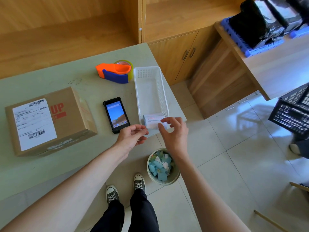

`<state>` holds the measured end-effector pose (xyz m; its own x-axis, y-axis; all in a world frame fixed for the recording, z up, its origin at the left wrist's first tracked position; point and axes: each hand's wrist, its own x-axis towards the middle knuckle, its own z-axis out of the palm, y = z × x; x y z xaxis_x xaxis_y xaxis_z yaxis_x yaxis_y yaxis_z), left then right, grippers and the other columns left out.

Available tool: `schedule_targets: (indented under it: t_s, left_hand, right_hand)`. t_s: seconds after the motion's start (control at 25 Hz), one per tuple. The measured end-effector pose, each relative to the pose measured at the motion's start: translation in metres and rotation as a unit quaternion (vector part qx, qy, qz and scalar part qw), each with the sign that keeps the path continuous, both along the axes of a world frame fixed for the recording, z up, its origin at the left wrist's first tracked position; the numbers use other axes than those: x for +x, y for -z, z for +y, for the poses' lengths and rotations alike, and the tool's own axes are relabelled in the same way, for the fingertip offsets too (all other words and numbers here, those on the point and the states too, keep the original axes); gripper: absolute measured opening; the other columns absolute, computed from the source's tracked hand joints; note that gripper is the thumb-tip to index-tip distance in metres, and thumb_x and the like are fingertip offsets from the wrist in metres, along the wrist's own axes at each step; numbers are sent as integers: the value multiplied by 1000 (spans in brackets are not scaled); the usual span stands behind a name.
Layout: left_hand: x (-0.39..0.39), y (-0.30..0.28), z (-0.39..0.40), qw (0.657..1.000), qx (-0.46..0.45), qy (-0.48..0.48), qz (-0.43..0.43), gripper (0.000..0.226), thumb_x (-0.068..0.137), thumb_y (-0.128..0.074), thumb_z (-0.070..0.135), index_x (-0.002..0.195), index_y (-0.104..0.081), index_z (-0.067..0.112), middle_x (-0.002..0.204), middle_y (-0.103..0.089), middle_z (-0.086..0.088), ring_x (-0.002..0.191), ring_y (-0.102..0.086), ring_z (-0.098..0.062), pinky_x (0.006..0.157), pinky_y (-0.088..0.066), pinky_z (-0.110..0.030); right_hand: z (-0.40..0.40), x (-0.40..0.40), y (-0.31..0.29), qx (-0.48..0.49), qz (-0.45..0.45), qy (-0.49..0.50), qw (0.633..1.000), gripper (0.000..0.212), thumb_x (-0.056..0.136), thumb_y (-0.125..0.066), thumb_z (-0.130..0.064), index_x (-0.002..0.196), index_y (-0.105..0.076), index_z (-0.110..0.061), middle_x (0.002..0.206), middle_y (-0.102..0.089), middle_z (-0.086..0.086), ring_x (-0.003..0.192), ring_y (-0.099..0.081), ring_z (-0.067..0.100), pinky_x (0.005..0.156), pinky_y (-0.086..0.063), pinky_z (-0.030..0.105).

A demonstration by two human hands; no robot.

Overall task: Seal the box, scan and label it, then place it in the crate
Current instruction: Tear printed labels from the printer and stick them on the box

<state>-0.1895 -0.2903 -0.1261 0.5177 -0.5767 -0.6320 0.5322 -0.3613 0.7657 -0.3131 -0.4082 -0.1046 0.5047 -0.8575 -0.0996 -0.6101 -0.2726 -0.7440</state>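
Taped cardboard box [50,121] lay flat on matte counter [87,91], left hand [132,136] pinched thin paper slip [142,130], right hand [173,131] hovered loose-fingered over white mesh basket [150,87].

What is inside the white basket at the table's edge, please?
The white basket holds a small stack of white labels with red print at its near end. The right hand covers part of the stack; the rest shows only bare floor.

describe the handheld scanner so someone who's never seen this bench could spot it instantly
On the pale green table, look between the cardboard box on the left and the white basket on the right. The scanner lies flat there, just beyond the left hand. It is the only black, phone-shaped thing, with a lit screen.
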Motion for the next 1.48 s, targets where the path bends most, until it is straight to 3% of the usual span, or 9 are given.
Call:
schedule_targets:
  t_s: [0.12,0.4,0.68,0.88,0.96,1.04,1.16,1.32,1.48]
  left_hand:
    - [-1,-3,-2,1000,2,1,-12,7,86,-74,14,93,-74,15,82,-76,-1,68,-69,-13,64,-56,-22]
    - [2,-5,-2,999,23,20,-27,7,86,-75,17,93,-76,20,83,-75,-1,68,-65,-15,73,-56,-29]
    - [4,-3,-3,996,30,34,-76,12,87,-75,19,81,-78,29,77,-73,3,67,-63,-16,70,-56,-29]
    - [5,-1,-3,994,29,43,-99,14,87,-74,18,79,-76,29,74,-73,3,63,-64,-14,64,-56,-26]
    - [3,1,-3,995,35,23,-87,10,89,-72,18,83,-75,26,76,-74,0,62,-65,-14,62,-54,-24]
    - [0,3,-4,997,44,-11,-67,6,91,-70,16,87,-72,21,81,-75,-3,61,-66,-13,62,-54,-25]
    - [-3,5,-7,996,54,-45,-46,3,91,-68,15,91,-71,17,83,-75,-2,59,-66,-11,63,-55,-26]
    - [-3,3,-10,995,68,-53,-51,3,93,-66,15,93,-69,16,86,-76,-3,61,-65,-12,65,-56,-28]
    - [-4,0,-12,994,81,-60,-48,4,93,-65,14,96,-68,14,89,-76,-3,62,-65,-12,64,-56,-27]
  right_hand:
    - [10,5,-3,-122,25,-114,986,12,85,-77,-39,93,-78,-30,97,-67,-10,87,-54,15,82,-38,35]
    - [2,11,-6,-220,55,-194,955,9,88,-75,-32,87,-80,-25,85,-73,-10,80,-60,20,79,-40,39]
    - [-6,21,-11,-271,108,-278,915,18,95,-65,-27,86,-79,-20,78,-71,-3,78,-59,23,79,-37,36]
    - [3,27,-13,-169,116,-208,956,17,90,-64,-26,78,-74,-20,74,-68,-6,73,-60,20,79,-35,35]
    - [7,30,-12,-54,86,-139,985,15,88,-64,-26,75,-71,-21,73,-68,-9,71,-62,14,79,-41,33]
    - [7,32,-10,89,29,-37,995,13,85,-65,-23,74,-71,-22,69,-69,-10,66,-63,7,71,-50,27]
    - [6,31,-8,207,-26,72,975,12,83,-66,-22,73,-73,-21,68,-71,-7,66,-65,8,66,-53,26]
    - [0,23,-7,294,-92,177,935,13,84,-65,-19,75,-75,-17,70,-73,-1,64,-65,7,61,-50,22]
    - [-10,12,-8,356,-127,300,876,13,88,-64,-16,79,-73,-16,74,-72,-2,66,-65,8,72,-50,26]
